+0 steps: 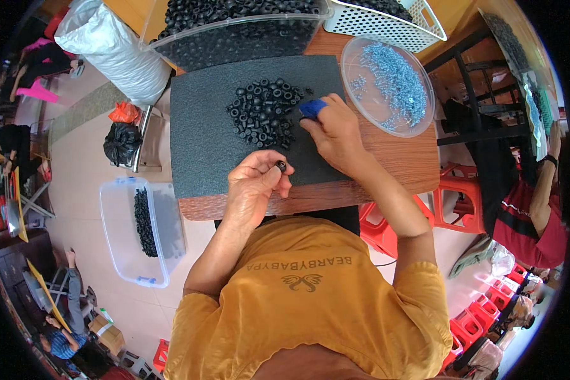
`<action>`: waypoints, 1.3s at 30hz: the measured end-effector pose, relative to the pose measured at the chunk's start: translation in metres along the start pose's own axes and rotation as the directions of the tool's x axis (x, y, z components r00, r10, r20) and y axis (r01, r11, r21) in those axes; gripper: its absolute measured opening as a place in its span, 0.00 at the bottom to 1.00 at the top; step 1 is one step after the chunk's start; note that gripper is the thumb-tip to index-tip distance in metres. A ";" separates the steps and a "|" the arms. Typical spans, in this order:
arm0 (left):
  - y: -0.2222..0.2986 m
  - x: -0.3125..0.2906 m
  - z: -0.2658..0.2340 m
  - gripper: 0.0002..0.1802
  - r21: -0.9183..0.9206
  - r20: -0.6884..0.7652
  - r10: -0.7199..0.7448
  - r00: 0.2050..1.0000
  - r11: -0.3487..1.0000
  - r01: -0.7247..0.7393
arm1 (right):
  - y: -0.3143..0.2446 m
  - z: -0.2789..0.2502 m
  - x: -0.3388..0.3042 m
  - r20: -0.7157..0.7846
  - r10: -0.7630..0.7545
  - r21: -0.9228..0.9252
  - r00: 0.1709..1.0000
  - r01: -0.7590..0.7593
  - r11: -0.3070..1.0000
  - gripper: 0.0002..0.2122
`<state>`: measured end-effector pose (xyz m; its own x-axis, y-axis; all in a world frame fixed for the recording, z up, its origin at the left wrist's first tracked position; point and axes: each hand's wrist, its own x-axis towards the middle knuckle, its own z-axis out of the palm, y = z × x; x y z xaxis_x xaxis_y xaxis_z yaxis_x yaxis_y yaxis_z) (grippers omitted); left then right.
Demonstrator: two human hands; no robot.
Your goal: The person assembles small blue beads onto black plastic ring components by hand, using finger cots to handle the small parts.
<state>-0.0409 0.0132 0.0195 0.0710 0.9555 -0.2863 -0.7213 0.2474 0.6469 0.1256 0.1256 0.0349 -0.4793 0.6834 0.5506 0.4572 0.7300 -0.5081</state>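
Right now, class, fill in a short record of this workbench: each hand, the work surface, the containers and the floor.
left hand: pinches one small black rubber ring
right hand: grips a blue tool beside the pile of black rings
surface: dark foam mat on a wooden table
containers: round clear tray of silvery screws; clear bin of black rings; white basket
floor: clear tub holding black parts

Seen at far left: a white plastic sack (pixel 117 47), bulging; below it, small orange bag (pixel 124 113) and black bag (pixel 121 143) on floor; brown cardboard box (pixel 109 336) lower left.
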 end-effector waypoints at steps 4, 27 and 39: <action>-0.002 0.007 0.007 0.12 0.077 -0.001 0.027 1.000 0.997 -0.027 | -0.034 -0.015 -0.019 0.081 0.445 0.444 0.892 -0.432 0.785 0.07; 0.016 0.004 0.031 0.12 -0.032 0.079 -0.232 0.970 0.971 0.235 | -0.040 -0.027 -0.027 -0.098 0.106 0.452 0.990 -0.050 0.891 0.09; 0.004 -0.001 0.038 0.12 0.351 0.048 0.100 0.994 0.930 -0.110 | -0.048 -0.030 -0.032 0.063 0.408 0.613 0.911 -0.358 0.704 0.07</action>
<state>-0.0179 0.0194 0.0492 0.0319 0.9820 -0.1861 -0.4368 0.1812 0.8811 0.1407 0.0684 0.0617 -0.2973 0.9208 0.2526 0.0343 0.2747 -0.9609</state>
